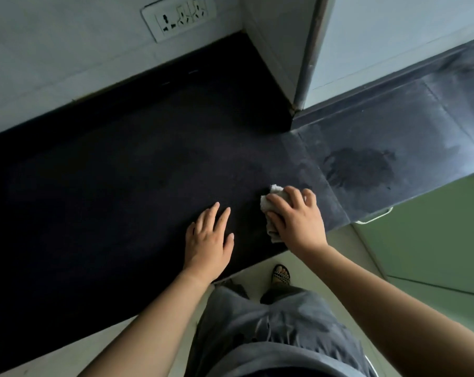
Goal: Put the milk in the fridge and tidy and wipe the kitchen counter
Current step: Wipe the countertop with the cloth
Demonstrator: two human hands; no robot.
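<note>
A dark stone kitchen counter (116, 170) fills the middle of the head view. My right hand (298, 216) presses a crumpled pale cloth (275, 195) flat on the counter near its front edge, fingers curled over it. My left hand (208, 238) rests palm down on the counter just left of the cloth, fingers spread and holding nothing. To the right of the cloth lies a wet smear (358, 167) on a lighter stretch of counter. No milk is in view.
A white wall with a socket plate (178, 17) backs the counter. A white pillar corner (304, 58) juts onto the counter at the back right. Green cabinet fronts (431, 240) and a white handle (377, 217) sit below right. My foot (280, 276) stands on the pale floor.
</note>
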